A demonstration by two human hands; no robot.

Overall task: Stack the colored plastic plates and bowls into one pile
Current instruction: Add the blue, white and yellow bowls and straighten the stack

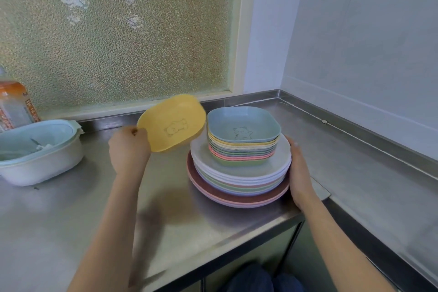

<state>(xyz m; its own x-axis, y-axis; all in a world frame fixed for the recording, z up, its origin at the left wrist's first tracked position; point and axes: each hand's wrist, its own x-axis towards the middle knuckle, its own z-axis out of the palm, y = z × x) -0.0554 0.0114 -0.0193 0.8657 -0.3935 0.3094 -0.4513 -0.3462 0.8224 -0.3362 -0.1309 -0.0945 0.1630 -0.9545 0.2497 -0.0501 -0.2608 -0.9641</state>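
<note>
My left hand (129, 147) grips the near-left rim of a yellow square bowl (171, 123) with a bear drawing, held tilted in the air just left of the pile. The pile stands on the steel counter: several round pastel plates (237, 182) at the bottom, several square bowls (243, 149) nested on them, a pale blue bowl (244, 123) with a bear drawing on top. My right hand (299, 173) lies flat against the right edge of the round plates, fingers pointing away from me.
A white tub with a pale blue rim (35, 152) sits at the left, a bottle with an orange label (14, 104) behind it. A frosted window is behind the counter, a tiled wall to the right. The counter's front edge (237, 239) runs below the pile.
</note>
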